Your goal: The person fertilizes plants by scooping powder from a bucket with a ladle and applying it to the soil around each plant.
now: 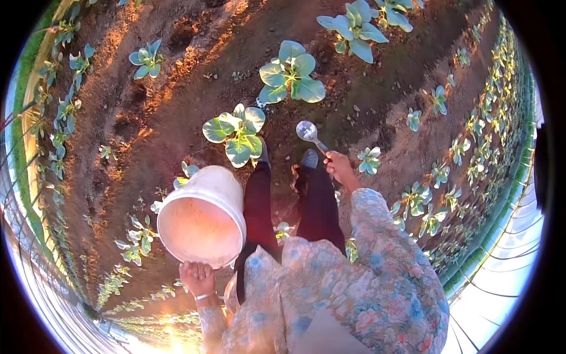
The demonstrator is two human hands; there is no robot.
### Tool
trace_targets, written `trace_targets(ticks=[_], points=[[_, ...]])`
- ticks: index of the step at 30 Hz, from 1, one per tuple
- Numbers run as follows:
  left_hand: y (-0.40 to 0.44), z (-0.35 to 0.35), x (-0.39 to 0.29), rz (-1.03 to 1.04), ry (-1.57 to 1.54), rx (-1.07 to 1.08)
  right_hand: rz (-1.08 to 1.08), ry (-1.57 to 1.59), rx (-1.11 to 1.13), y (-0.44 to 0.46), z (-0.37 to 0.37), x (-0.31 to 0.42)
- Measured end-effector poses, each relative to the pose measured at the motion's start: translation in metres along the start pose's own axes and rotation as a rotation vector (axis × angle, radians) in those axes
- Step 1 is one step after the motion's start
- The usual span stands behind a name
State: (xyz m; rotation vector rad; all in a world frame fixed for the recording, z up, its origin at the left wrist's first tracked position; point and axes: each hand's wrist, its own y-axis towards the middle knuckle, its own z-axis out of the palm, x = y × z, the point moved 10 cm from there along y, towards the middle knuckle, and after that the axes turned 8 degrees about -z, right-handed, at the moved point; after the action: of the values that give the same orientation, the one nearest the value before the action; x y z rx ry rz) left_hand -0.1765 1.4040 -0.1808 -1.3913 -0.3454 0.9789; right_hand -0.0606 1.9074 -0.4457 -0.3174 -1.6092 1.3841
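My left hand [197, 278] is closed on the near rim of a white plastic bucket [219, 184], which tilts with its mouth toward me. The inside looks pale pink, and no contents can be made out in it. In my right hand [341, 169] is the handle of a metal spoon [307, 131], held out over the soil. Whitish matter or glare shows in its bowl; I cannot tell which. Ahead of the spoon grows a broad-leaved plant [291, 74], with a few white specks on the soil at its base. Another leafy plant [237, 133] stands in front of my feet.
Rows of young plants run on both sides, denser on the right [417, 199]. More plants [355, 28] grow farther ahead. My shoes [309, 158] stand on bare brown soil [177, 112] between plants. Curved netting or framework [23, 236] borders the left edge.
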Motion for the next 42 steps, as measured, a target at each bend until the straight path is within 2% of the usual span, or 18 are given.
trace_targets(ticks=[4, 9, 12, 14, 18, 26, 31, 35, 38, 42], points=[[-0.005, 0.019, 0.001, -0.019, 0.035, 0.055, -0.045, 0.075, -0.033, -0.052, -0.021, 0.037], [-0.028, 0.04, 0.012, 0.019, 0.082, 0.001, -0.094, 0.162, -0.098, -0.098, -0.074, 0.071], [-0.051, 0.054, 0.031, 0.068, 0.096, 0.033, -0.106, 0.189, -0.157, -0.11, -0.123, 0.08], [-0.073, 0.065, 0.051, 0.085, 0.081, 0.039, -0.128, 0.195, -0.113, -0.113, -0.154, 0.088], [-0.102, 0.096, 0.094, 0.072, -0.017, 0.078, -0.234, 0.167, -0.076, -0.103, -0.203, 0.141], [-0.118, 0.116, 0.113, 0.05, -0.145, 0.038, -0.319, 0.225, -0.093, -0.111, -0.231, 0.231], [-0.127, 0.145, 0.11, 0.091, -0.112, 0.112, -0.277, 0.176, -0.032, -0.113, -0.222, 0.221], [-0.098, 0.163, 0.096, 0.11, -0.076, 0.105, -0.316, 0.197, 0.02, -0.121, -0.211, 0.196], [-0.087, 0.184, 0.094, 0.105, -0.024, 0.152, -0.238, 0.389, -0.076, -0.146, -0.216, 0.174], [-0.088, 0.206, 0.107, 0.119, -0.013, 0.18, -0.27, 0.545, -0.057, -0.166, -0.248, 0.139]])
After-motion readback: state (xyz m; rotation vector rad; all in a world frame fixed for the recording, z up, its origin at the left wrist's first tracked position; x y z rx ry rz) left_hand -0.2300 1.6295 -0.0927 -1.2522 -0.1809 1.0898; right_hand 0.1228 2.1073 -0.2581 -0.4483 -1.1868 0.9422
